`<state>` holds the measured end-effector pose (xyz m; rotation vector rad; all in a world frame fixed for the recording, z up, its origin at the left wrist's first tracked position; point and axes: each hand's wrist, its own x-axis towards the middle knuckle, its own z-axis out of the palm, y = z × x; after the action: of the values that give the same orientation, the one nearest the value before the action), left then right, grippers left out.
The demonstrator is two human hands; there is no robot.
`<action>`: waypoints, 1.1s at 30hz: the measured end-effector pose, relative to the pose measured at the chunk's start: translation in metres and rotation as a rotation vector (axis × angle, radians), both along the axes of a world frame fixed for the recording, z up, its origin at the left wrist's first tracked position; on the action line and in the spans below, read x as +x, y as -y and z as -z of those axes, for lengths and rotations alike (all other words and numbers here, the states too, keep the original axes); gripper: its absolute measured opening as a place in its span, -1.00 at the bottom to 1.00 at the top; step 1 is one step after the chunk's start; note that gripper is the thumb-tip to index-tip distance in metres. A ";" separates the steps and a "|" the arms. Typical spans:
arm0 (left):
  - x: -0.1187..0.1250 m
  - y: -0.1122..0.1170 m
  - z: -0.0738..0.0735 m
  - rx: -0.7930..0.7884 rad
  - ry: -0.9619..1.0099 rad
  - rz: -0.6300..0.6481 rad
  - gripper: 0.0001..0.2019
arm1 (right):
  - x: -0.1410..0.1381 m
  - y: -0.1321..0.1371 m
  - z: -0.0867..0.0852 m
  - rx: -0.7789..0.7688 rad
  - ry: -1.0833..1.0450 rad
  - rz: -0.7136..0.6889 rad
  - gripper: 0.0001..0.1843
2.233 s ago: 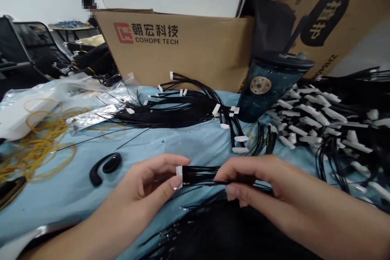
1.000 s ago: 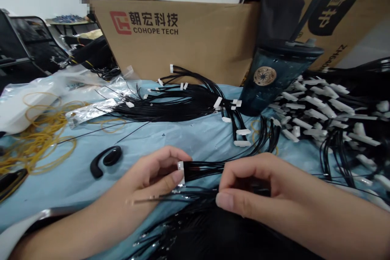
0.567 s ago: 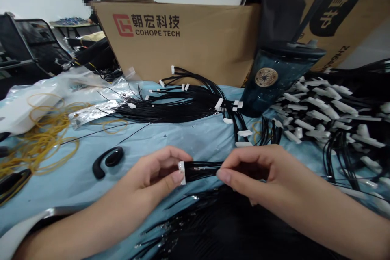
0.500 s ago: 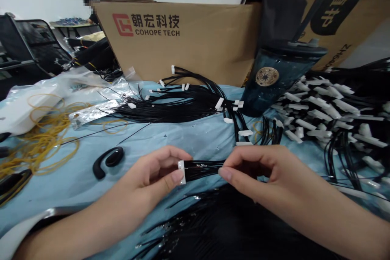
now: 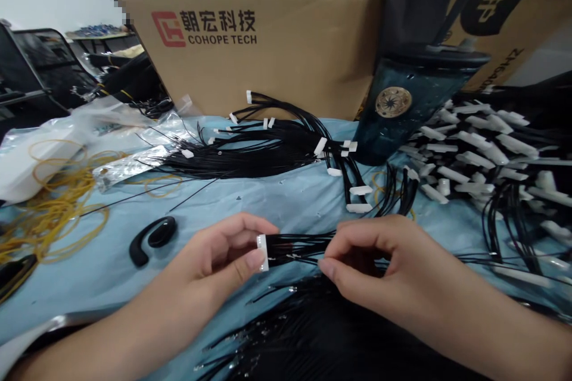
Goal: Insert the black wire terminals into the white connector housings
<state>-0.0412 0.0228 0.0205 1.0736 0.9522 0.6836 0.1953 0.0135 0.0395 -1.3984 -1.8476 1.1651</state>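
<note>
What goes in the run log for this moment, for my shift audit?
left hand: pinches white connector | right hand: pinches black wires | nearby: black ear-hook earpiece

The bare right hand (image 5: 379,265) hides where the thin black wires (image 5: 297,247) run between its fingers, and the bare left hand (image 5: 214,256) covers the back of the white plastic connector (image 5: 263,253). The bottom edge cuts off the heap of black wires (image 5: 322,333), whose shiny tips are too small to tell, and the right edge cuts off the pile of white-ended black cables (image 5: 473,149).
</note>
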 end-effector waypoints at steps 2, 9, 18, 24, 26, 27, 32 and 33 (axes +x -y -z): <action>0.000 0.000 0.001 0.007 -0.009 0.008 -0.79 | 0.000 -0.001 -0.001 -0.023 0.002 -0.010 -0.78; -0.002 0.000 0.005 -0.016 0.024 -0.012 -0.79 | 0.000 0.001 -0.002 -0.112 -0.010 -0.047 -0.76; 0.007 0.000 -0.012 0.007 -0.076 -0.034 -0.89 | 0.000 -0.001 -0.005 -0.183 0.027 -0.078 -0.78; 0.006 0.002 -0.009 0.064 -0.105 -0.023 -0.90 | 0.000 -0.001 -0.006 -0.238 0.018 -0.088 -0.77; 0.007 0.002 -0.011 0.072 -0.152 -0.019 -0.90 | -0.001 -0.001 -0.006 -0.220 0.017 -0.092 -0.78; 0.007 0.001 -0.012 0.077 -0.169 -0.016 -0.89 | -0.001 -0.001 -0.005 -0.193 0.019 -0.095 -0.79; 0.010 0.001 -0.019 0.075 -0.190 -0.006 -0.84 | -0.003 -0.001 -0.001 -0.061 0.020 -0.124 -0.78; 0.011 0.000 -0.019 0.072 -0.192 -0.008 -0.84 | -0.003 -0.002 -0.001 -0.046 0.018 -0.131 -0.78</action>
<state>-0.0303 0.0224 0.0396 1.2152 1.1036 0.6336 0.1921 0.0151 0.0403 -1.3336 -1.9614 1.2706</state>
